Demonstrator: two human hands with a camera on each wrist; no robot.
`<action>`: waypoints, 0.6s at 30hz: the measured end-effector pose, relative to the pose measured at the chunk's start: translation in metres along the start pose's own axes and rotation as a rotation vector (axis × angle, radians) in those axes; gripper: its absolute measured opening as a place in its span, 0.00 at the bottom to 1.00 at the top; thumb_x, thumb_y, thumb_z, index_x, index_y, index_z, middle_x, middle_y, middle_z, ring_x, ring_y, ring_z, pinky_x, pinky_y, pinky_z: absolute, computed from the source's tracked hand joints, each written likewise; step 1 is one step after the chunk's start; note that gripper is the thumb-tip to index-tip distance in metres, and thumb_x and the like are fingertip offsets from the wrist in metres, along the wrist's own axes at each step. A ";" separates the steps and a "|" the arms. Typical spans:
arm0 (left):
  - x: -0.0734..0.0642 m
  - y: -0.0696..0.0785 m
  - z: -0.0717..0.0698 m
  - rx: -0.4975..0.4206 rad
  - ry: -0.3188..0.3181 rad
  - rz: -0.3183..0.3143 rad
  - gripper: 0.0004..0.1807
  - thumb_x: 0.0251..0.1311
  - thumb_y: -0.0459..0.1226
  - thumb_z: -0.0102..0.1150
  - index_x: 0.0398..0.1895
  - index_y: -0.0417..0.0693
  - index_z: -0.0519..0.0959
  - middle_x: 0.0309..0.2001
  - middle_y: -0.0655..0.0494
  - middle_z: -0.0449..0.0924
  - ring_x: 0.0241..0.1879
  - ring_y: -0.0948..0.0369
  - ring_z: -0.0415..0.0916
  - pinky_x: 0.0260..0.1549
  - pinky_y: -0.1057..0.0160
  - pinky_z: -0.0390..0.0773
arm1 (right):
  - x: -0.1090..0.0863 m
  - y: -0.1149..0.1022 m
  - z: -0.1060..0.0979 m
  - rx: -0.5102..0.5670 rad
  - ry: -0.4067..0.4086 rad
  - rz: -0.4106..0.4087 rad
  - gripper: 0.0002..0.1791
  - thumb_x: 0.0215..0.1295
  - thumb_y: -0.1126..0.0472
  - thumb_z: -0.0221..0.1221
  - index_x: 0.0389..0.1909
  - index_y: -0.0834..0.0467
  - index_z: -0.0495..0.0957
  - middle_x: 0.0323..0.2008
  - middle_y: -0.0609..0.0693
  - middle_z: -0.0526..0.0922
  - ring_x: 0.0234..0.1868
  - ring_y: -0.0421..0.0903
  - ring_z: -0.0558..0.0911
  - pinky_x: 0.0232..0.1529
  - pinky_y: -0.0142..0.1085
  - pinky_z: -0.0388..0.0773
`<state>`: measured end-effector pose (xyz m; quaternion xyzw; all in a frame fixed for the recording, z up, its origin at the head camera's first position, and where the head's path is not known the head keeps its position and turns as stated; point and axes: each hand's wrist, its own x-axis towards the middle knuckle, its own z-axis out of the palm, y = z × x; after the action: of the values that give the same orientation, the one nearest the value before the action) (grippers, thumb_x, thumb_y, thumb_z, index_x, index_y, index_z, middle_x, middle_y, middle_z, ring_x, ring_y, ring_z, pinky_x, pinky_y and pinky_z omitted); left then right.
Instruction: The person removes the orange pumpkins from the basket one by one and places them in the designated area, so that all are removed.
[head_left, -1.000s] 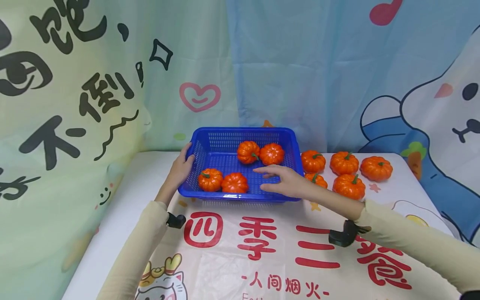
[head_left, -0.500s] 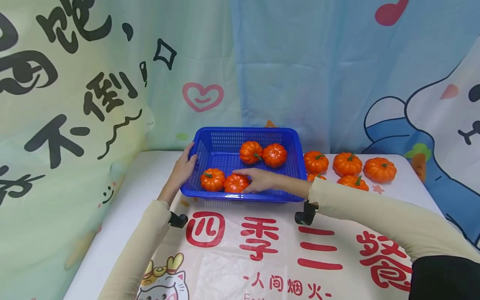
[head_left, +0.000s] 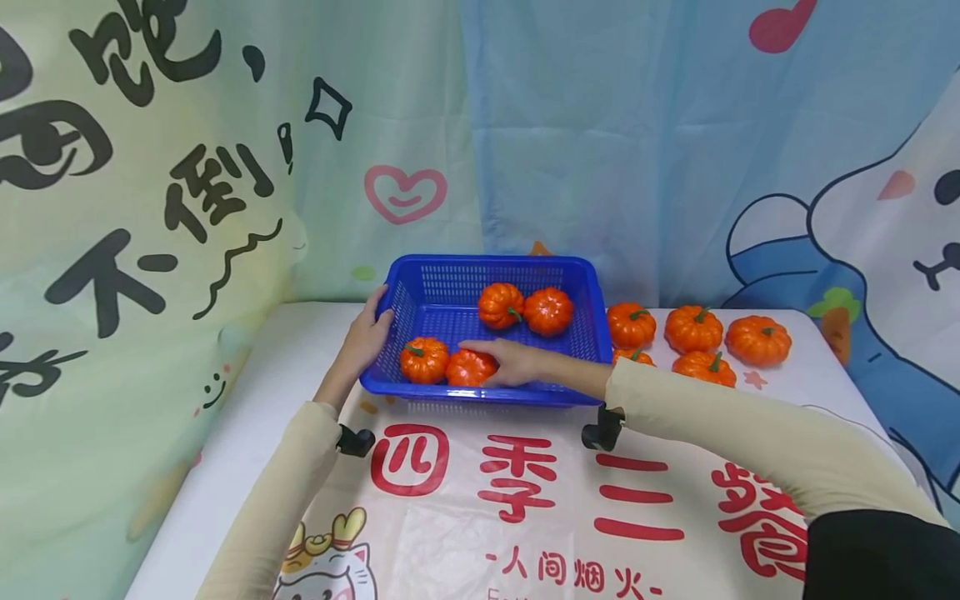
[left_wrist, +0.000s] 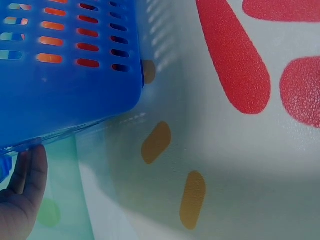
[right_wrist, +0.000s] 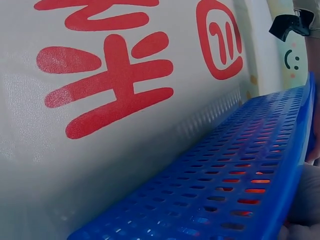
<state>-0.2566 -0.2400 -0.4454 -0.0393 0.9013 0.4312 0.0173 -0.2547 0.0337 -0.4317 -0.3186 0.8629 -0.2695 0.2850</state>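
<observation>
A blue plastic basket (head_left: 442, 315) with slotted walls stands at the back of the table, small orange pumpkins inside it. My left hand (head_left: 367, 335) holds its left rim, and in the left wrist view those fingers (left_wrist: 35, 172) press the rim from outside. My right hand (head_left: 513, 362) reaches over the basket's front right and grips the front pumpkin (head_left: 468, 367), fingers on top and thumb at the near side. Touching that one on the left is another pumpkin (head_left: 424, 361). Two more, a stemmed pumpkin (head_left: 500, 305) and a shiny pumpkin (head_left: 548, 312), lie toward the back.
Right of the basket, several pumpkins sit on the table, among them a far-right pumpkin (head_left: 758, 341) and a middle pumpkin (head_left: 693, 328). My right forearm partly covers the nearer ones. A printed cloth (head_left: 442, 533) covers the table. Curtains (head_left: 555, 150) hang close behind.
My right hand has moved left from above the basket's right side onto the front pumpkin and now grips it. The left hand has stayed on the rim.
</observation>
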 end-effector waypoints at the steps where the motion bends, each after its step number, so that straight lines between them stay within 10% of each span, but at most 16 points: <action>1: 0.000 0.000 0.000 -0.002 0.000 -0.001 0.31 0.74 0.45 0.35 0.78 0.58 0.46 0.76 0.41 0.52 0.73 0.40 0.54 0.69 0.38 0.56 | 0.001 0.000 0.000 -0.013 0.003 -0.008 0.38 0.66 0.63 0.59 0.75 0.53 0.55 0.68 0.63 0.67 0.69 0.60 0.66 0.72 0.55 0.59; 18: 0.001 -0.003 0.000 -0.014 -0.001 0.001 0.31 0.74 0.45 0.35 0.78 0.60 0.46 0.76 0.42 0.52 0.73 0.41 0.54 0.70 0.38 0.55 | -0.010 0.006 0.002 -0.040 0.214 -0.131 0.37 0.61 0.59 0.65 0.71 0.56 0.63 0.55 0.63 0.76 0.54 0.56 0.73 0.61 0.53 0.74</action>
<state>-0.2576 -0.2423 -0.4476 -0.0388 0.8983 0.4373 0.0173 -0.2496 0.0442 -0.4339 -0.3492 0.8710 -0.3028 0.1667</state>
